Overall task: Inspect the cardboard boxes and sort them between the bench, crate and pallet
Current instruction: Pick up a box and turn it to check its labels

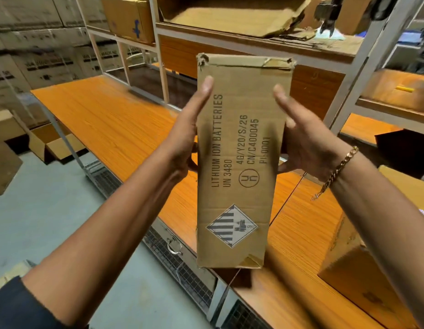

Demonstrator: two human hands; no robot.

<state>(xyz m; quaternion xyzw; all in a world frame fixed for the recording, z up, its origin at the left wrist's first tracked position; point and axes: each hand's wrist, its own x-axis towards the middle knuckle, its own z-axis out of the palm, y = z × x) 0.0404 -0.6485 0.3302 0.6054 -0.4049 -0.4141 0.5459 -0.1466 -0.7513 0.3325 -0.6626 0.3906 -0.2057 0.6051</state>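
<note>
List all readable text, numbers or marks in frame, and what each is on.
All on the cardboard box:
"LITHIUM ION BATTERIES"
"UN 3480"
"4G/Y20/S/26"
"CN/C400045"
"PI-0001", faint
Circled "u n" mark
Striped diamond label: small text unreadable
Stacked cartons, left: print blurred
Shelf box: blue mark, illegible

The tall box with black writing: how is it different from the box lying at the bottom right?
The tall brown cardboard box with black lettering is held up by the left hand and right hand; the squat brown cardboard box lies on the orange wooden bench. The tall box shows bold print and a striped diamond label; the squat box only a faint mark. Both are brown cardboard.
</note>
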